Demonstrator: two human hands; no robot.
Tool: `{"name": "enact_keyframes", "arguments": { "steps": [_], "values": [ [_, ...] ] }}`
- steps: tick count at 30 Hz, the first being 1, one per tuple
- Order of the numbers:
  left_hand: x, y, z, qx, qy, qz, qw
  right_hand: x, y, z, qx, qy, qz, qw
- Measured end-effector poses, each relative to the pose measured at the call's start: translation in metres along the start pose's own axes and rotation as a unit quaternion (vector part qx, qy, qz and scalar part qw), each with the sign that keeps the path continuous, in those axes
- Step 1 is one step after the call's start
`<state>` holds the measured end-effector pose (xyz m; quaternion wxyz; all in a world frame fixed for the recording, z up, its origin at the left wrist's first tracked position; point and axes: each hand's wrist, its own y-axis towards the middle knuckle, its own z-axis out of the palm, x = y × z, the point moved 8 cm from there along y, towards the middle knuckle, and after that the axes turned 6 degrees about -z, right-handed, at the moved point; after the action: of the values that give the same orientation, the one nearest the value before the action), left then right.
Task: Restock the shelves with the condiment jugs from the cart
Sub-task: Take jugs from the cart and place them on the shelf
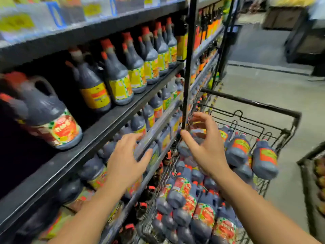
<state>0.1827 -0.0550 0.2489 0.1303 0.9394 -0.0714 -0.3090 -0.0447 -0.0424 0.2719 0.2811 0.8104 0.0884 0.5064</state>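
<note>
Your left hand [126, 155] and right hand [205, 147] were empty, fingers spread wide, the right over the black wire cart [255, 103]. Dark plastic red-labelled condiment jugs [204, 213] lay piled inside it; one matching jug [52, 120] sat on the dark metal shelf [98, 127].

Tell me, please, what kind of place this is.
Probably a supermarket aisle: long shelves hold rows of labelled sauce jugs, and a wire cart beside them is loaded with similar jugs.
</note>
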Motion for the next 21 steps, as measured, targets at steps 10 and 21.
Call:
{"name": "enact_keyframes", "arguments": {
  "steps": [10, 21],
  "values": [
    [0.001, -0.022, 0.252, 0.309, 0.037, -0.090, 0.946, -0.212, -0.207, -0.082, -0.020, -0.158, 0.373, 0.914],
    [0.073, -0.057, 0.384, 0.419, 0.212, -0.159, 0.869, -0.318, -0.320, -0.024, 0.126, -0.233, 0.590, 0.763]
  ]
}}
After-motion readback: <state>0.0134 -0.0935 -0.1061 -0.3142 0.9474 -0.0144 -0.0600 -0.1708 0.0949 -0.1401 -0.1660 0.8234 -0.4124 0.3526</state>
